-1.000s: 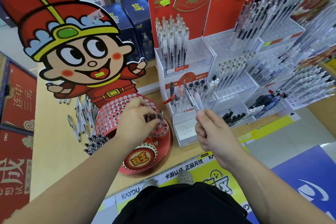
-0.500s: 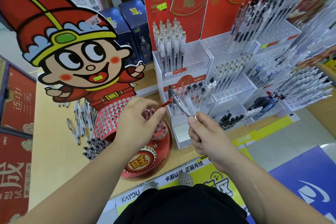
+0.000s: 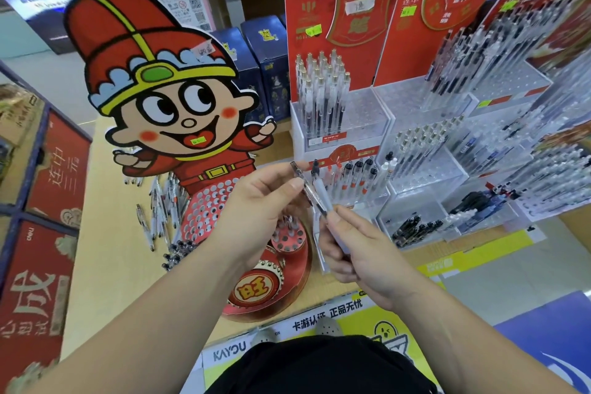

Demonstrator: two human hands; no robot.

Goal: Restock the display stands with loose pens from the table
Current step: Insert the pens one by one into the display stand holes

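Right hand (image 3: 358, 253) grips the lower end of the held pens (image 3: 315, 195); left hand (image 3: 259, 205) pinches one higher up. Long axis slants up-left from the right hand, past the left thumb. Red holed stand (image 3: 208, 211) sits under the left hand, the nearer one. Clear stand (image 3: 371, 118) is behind. Loose pens (image 3: 156, 217) lie left on the table (image 3: 105, 249).

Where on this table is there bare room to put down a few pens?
The bare wood between the red boxes and the loose pens is free, down to the front edge. It is crowded around the round red stand and the clear pen stands on the right.
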